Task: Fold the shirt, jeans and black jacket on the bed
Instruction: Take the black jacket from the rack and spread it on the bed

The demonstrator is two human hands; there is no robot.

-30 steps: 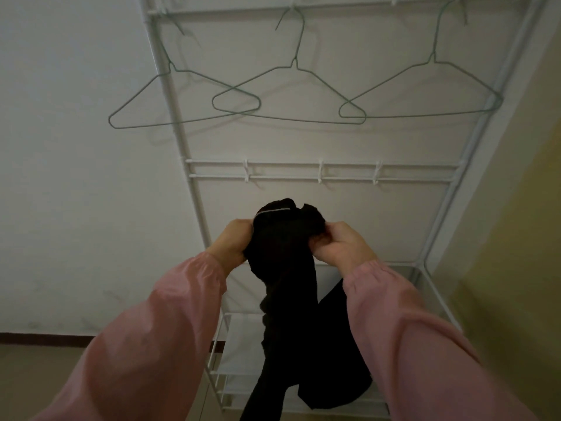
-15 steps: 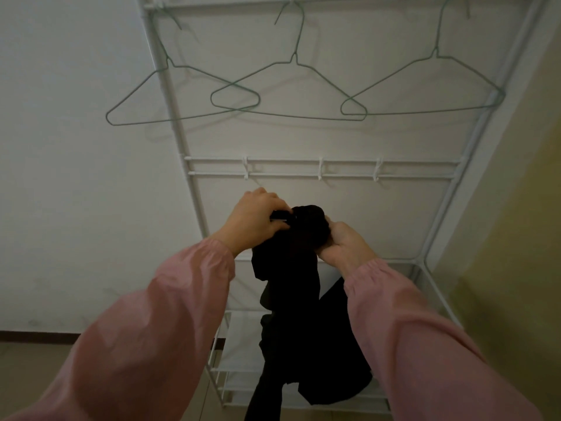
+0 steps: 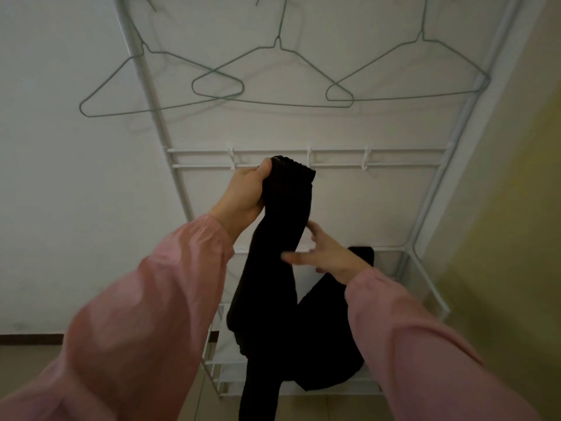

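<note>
left hand [image 3: 243, 192] has a tight grip on the top edge of a black garment [image 3: 273, 268], fingers curled round the bunched fabric, holding it up in front of the white rack [image 3: 425, 214]. can't tell if it's the jacket or something else, it's just a dark shape hanging down in a long twisted column past the bottom of the view. right hand [image 3: 328, 256] is lower, fingers spread wide and loose, thumb side touching the cloth about midway down but not closed on it. both arms in pink sleeves [image 3: 145, 314]. more black fabric [image 3: 334, 344] is bunched behind the right forearm, over the rack's lower shelves. up top, three green wire hangers [image 3: 273, 74] hang empty on the rail, overlapping each other. plain white wall behind, yellowish wall on the right.
</note>
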